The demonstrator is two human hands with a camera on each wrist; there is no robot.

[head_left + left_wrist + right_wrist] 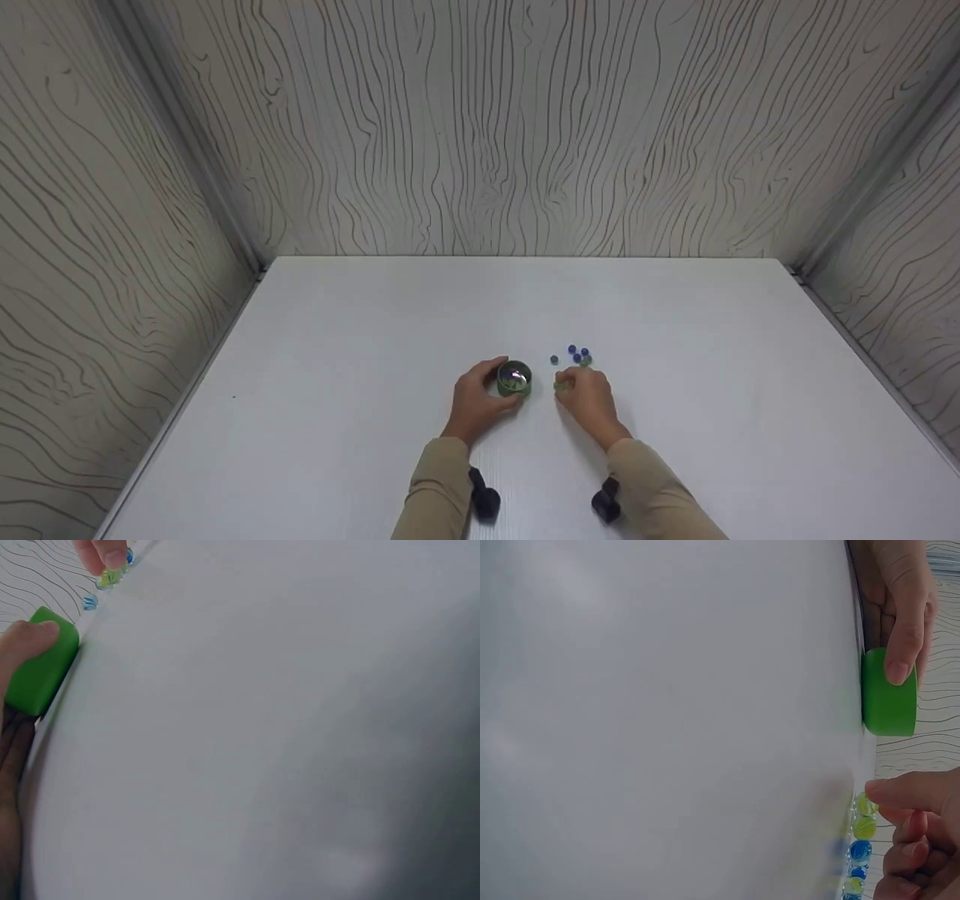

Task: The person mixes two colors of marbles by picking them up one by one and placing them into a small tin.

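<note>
My left hand grips a small round green cup, thumb on the near side and fingers round the far side. The cup stands upright on the white table, with bright glints inside it. To its right, my right hand is low over the tabletop with thumb and finger at a yellow-green marble. Its other fingers are curled in the right wrist view. Touching that marble is another yellow-green marble. Just beyond the hand are several blue marbles and a green one.
A single blue marble lies between the cup and the marble group. The white table meets wood-grain panels at the back and sides. Dark wrist devices sit by both sleeves.
</note>
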